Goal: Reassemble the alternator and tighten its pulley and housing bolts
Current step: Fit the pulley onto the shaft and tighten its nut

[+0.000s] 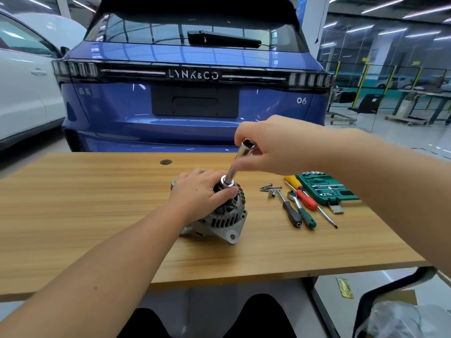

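The left hand (202, 191) grips the alternator (223, 215) near its pulley end, on the bench (97, 203); the right hand (271, 147) pinches a long socket (235, 164) standing on the pulley nut. The cast body looks heavy, rigid and ribbed, so holding it round the housing should resist twisting.

A car workshop: blue car (195, 93), wooden workbench (97, 215), socket set (327, 189).

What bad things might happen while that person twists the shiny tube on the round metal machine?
1. The long chrome socket leans, so it may slip off the pulley end of the grey ribbed alternator.
2. The left hand grips right beside the socket's base; a slip might pinch its fingers.
3. The right hand holds only the socket top, so turning force is probably weak.
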Demonstrator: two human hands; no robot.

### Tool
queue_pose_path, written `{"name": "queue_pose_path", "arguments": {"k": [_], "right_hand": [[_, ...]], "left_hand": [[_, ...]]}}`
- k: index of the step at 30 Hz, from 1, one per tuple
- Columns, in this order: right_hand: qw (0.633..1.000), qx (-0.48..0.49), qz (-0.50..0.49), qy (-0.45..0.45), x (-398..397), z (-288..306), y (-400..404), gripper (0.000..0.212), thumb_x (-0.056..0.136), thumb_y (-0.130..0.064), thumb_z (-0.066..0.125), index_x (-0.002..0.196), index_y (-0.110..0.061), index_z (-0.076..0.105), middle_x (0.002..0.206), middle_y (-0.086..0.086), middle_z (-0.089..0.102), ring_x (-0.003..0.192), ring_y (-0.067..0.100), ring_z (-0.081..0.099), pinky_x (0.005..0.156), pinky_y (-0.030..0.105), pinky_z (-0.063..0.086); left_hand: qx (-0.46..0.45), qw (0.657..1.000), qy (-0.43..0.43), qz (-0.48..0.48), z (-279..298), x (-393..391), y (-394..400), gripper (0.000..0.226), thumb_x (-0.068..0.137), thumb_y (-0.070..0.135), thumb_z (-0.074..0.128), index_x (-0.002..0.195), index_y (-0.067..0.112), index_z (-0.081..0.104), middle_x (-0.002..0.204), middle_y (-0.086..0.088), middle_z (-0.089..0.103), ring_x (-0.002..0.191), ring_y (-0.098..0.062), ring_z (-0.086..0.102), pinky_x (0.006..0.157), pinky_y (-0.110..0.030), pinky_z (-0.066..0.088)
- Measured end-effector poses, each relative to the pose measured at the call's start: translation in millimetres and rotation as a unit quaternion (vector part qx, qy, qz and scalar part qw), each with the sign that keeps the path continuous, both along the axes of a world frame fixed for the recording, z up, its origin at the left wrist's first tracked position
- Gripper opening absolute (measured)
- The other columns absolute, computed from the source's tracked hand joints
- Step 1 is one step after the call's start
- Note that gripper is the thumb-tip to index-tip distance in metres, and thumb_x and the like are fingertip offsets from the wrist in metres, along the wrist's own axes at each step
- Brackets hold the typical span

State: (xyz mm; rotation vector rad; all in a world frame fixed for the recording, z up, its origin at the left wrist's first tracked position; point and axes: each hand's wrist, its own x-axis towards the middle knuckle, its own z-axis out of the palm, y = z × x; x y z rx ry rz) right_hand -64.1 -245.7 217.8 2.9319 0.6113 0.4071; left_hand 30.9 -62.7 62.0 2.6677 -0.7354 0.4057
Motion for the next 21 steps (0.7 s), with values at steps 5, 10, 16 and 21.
{"name": "queue_pose_path", "arguments": {"k": [5, 10, 16, 21], "right_hand": [[0.997, -0.07, 0.036, -0.001, -5, 7, 1, 0.023, 0.104, -0.04, 0.047, 0.12, -0.028, 0.058, 0.073, -0.015, 0.05, 0.066, 0.002, 0.045, 0.059, 0.029, 0.039], [0.982, -0.156, -0.066, -0.084, 3, 2, 13, 0.051, 0.101, -0.063, 0.036, 0.08, -0.019, 0.054, 0.068, -0.002, 0.052, 0.057, 0.016, 0.05, 0.047, 0.027, 0.03], [1.0, 0.003, 0.018, 0.014, 5, -1, -3, 0.03, 0.1, -0.054, 0.048, 0.11, -0.028, 0.056, 0.076, -0.013, 0.053, 0.067, 0.004, 0.051, 0.055, 0.026, 0.036], [0.998, -0.018, 0.052, -0.014, 5, -3, -4, 0.028, 0.102, -0.046, 0.048, 0.109, -0.022, 0.059, 0.071, -0.012, 0.053, 0.065, 0.005, 0.049, 0.056, 0.029, 0.039]], "left_hand": [[-0.001, 1.0, 0.005, 0.002, 2, -2, -1, 0.076, 0.081, 0.088, 0.015, 0.139, 0.053, 0.049, 0.145, 0.022, 0.055, 0.137, -0.011, 0.04, 0.102, -0.043, 0.028], [0.001, 1.0, -0.001, 0.006, 2, -3, -1, 0.077, 0.079, 0.088, 0.013, 0.137, 0.052, 0.051, 0.139, 0.023, 0.057, 0.135, -0.01, 0.041, 0.095, -0.039, 0.024], [-0.001, 1.0, -0.009, -0.001, 2, -3, -1, 0.078, 0.08, 0.087, 0.013, 0.137, 0.05, 0.052, 0.141, 0.021, 0.057, 0.136, -0.009, 0.04, 0.094, -0.037, 0.022], [-0.007, 1.0, -0.009, 0.0, 1, -3, 0, 0.075, 0.08, 0.087, 0.015, 0.136, 0.051, 0.052, 0.141, 0.021, 0.057, 0.136, -0.01, 0.041, 0.093, -0.036, 0.021]]}}
